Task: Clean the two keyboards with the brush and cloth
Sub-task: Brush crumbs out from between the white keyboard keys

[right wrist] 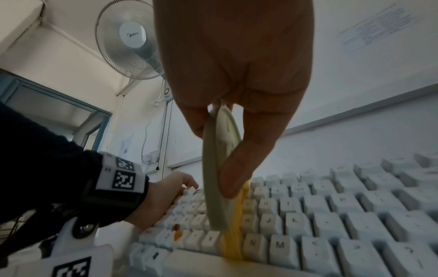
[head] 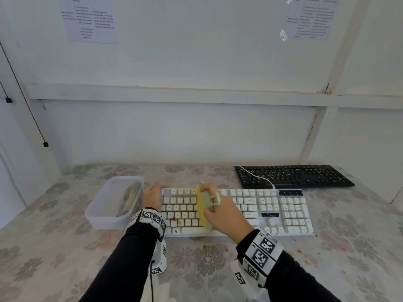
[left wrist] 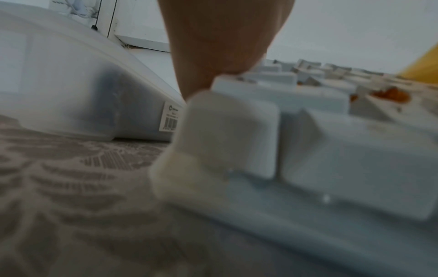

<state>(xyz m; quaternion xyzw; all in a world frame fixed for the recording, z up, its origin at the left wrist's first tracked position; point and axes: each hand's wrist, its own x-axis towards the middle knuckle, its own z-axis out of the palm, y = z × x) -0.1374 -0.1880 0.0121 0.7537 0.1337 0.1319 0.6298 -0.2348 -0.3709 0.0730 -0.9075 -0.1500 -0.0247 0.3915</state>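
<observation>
Right hand (head: 220, 211) wrapped tight round the brush (head: 205, 207), yellow bristles down on the white keyboard (head: 272, 211) in the middle of the table (head: 65, 247), left hand (head: 152, 198) with loose fingers resting on its left end.

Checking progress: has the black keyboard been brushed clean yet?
No, the black keyboard has crumbs scattered across its keys.
</observation>
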